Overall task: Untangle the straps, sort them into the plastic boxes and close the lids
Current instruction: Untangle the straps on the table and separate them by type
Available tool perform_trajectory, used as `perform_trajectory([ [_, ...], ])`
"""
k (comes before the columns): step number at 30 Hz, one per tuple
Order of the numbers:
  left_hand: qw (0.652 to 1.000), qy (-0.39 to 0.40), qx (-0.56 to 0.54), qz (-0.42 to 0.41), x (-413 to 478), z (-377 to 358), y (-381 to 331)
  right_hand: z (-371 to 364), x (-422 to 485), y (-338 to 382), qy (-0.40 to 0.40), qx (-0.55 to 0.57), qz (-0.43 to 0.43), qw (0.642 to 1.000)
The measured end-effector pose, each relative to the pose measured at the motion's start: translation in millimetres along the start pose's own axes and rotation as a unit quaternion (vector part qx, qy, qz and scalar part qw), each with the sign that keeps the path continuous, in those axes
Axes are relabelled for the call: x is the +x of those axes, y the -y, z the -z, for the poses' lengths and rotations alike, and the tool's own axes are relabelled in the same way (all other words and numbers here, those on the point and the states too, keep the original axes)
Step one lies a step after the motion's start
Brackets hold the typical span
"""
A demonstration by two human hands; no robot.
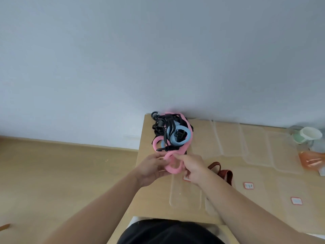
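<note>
A pink strap [173, 167] is pinched between both hands: the left hand [152, 169] is closed on its left bend, the right hand [192, 169] on its right side, fingers curled round it. The loop is held just above the table [153, 205], w/ clear lids [185, 196] lying under and right of the grip. Just right of the grip, behind the right wrist, a red-black strap [222, 170] rests apart from the rest. Beyond the grip, the pink strap runs on into the tangle [171, 133] of black, blue and pink straps near the wall. The untangling step is judged early. It would be done best if the pink strap is fed out loop by loop, not yanked, so black buckles aren't snagged. Further right, clear boxes [255, 145] are laid open; it can't be told what's inside, approx. nothing seen.
</note>
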State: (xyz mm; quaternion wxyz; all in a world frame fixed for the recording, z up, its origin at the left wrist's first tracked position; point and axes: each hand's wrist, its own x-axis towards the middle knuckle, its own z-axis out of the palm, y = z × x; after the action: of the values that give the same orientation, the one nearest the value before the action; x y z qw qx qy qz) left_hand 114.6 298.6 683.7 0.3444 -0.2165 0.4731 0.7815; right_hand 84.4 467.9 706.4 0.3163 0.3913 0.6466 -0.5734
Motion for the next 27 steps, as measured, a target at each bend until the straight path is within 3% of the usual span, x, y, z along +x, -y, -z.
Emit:
perform_trajectory([
  [4,0.995,0.004,0.103,0.0,-1,4,-6,8,-5,0,0.042,0.056,0.035,0.997],
  [7,0.996,-0.027,0.079,-0.003,6,0,-9,13,-15,3,0.117,0.089,0.065,0.987],
  [12,0.981,-0.136,0.135,-0.035,21,-12,-5,9,-27,3,0.076,0.066,0.124,0.987],
  [16,0.974,-0.14,0.173,-0.031,23,-16,-8,8,-32,9,0.104,0.12,0.161,0.974],
  [22,0.972,-0.145,0.187,-0.012,29,-12,-8,7,-31,14,0.038,0.138,0.189,0.972],
  [27,0.967,-0.175,0.181,-0.027,36,-16,-5,11,-31,22,0.042,0.186,0.173,0.966],
])
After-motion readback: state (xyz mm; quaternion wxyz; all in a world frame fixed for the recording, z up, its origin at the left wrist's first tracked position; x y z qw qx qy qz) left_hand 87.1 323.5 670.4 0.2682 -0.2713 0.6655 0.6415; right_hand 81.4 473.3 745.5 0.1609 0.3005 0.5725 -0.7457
